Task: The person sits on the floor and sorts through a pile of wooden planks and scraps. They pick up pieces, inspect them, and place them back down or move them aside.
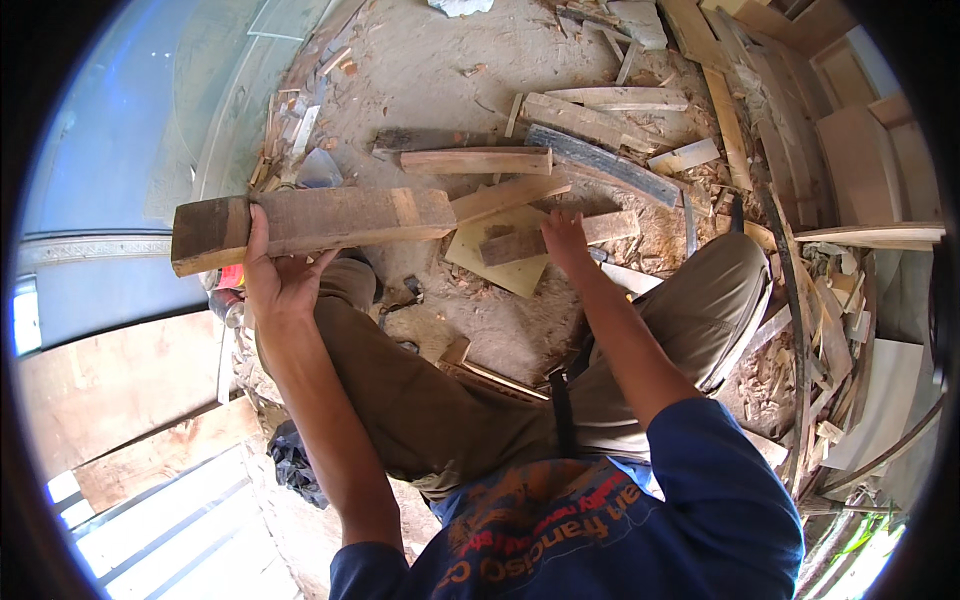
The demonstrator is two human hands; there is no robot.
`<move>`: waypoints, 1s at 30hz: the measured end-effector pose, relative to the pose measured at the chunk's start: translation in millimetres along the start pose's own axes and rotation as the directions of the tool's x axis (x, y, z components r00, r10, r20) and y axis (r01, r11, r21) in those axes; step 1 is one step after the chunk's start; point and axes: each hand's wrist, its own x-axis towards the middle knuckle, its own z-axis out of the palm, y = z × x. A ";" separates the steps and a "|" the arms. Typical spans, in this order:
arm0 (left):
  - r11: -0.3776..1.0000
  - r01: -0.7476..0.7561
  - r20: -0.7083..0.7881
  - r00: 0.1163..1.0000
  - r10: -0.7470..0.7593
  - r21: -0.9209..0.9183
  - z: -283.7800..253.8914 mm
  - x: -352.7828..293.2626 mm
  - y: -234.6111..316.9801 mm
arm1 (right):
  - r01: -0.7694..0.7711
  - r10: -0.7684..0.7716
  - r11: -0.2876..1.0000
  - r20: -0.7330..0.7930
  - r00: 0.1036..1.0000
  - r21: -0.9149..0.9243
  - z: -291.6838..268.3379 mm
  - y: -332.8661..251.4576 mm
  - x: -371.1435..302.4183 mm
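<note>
A thick, rough wooden block (350, 218) is raised on the left, with my left hand (283, 285) gripping it from below, thumb up along its near side. In front of me, my right hand (567, 240) closes over the upper edge of a shorter wooden board (612, 228). This board lies slantwise across a pale square sheet (528, 272). Just behind it, another wooden strip (510, 197) touches the sheet and runs partly behind the block. The fingertips of my right hand are hard to make out.
Beyond my hands lie a reddish-brown plank (475, 161), a dark weathered board (600, 163) and several pale offcuts. A red-marked can (228, 278) stands below the block. Wood scraps (835, 340) pile up at the right, beside a blue-grey panel (120, 120) opposite. My bent knees frame the workspace.
</note>
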 end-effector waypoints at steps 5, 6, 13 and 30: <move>0.998 0.040 -0.028 0.999 -0.041 -0.040 11.5 8.1 -6.1 | -0.101 0.091 0.994 0.173 0.981 0.046 15.0 7.0 -7.2; 0.998 0.047 -0.030 0.998 -0.048 -0.052 11.6 7.6 -6.6 | -0.191 0.181 0.980 0.151 0.972 0.059 14.5 12.9 -10.2; 0.996 0.056 0.023 0.998 -0.055 -0.075 -4.6 2.5 2.6 | -0.329 0.322 0.939 0.081 0.943 0.101 -24.9 26.7 -7.6; 0.953 0.130 -0.140 0.975 -0.173 -0.273 -52.8 12.8 19.5 | 0.345 -0.355 0.935 0.226 0.907 0.084 -26.1 -42.9 107.0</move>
